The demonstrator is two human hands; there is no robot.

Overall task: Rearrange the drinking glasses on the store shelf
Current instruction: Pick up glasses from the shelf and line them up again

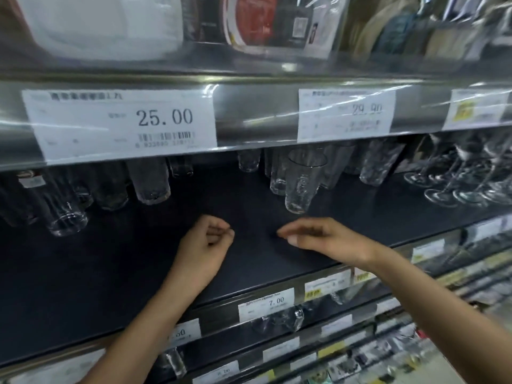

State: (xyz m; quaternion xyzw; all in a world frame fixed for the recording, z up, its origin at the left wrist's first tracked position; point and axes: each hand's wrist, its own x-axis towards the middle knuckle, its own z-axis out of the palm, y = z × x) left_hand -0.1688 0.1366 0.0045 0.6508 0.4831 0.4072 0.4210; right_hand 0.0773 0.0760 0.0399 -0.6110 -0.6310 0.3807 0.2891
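Clear drinking glasses stand on a dark shelf. A group of tall tumblers fills the left side, and another tumbler stands beside them. Toward the right a clear glass stands at the front of a cluster, with a textured glass behind. My left hand hovers over the bare middle of the shelf with fingers loosely curled, holding nothing. My right hand reaches in just below the clear glass, fingers relaxed and apart from it, holding nothing.
Stemmed wine glasses crowd the far right of the shelf. The upper shelf edge carries price labels and hangs low over the glasses. Lower shelves hold more glassware and labels.
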